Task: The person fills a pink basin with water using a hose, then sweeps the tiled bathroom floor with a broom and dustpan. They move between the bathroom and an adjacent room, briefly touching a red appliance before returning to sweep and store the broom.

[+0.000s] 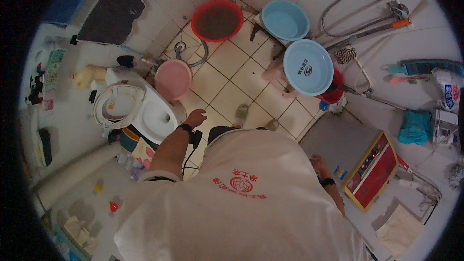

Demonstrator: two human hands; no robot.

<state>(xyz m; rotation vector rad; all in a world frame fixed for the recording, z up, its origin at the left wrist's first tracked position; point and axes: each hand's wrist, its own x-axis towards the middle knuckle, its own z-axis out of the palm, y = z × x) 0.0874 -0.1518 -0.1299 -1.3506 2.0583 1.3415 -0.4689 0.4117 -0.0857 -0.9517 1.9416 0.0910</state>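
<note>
My left hand [196, 117] hangs over the tiled floor, beside the rim of a white toilet bowl [151, 125]. Its fingers are slightly bent and apart, and I see nothing in them. A black strap and a small black device with a cable are on that wrist. The toilet's seat and lid [117, 107] are raised. By my right side, my right hand [318, 164] is near a grey washing machine [344, 143] with a red and yellow control panel [375, 174]. It is too dim to tell how those fingers are set.
A pink bucket [173, 79] stands by the toilet. Farther off are a red basin [217, 20] holding dark contents and two light blue basins [285, 20], one over a pink stool [274, 72]. A grey hose [204, 54] crosses the floor tiles [232, 58]. Mop handles [380, 27] lean right.
</note>
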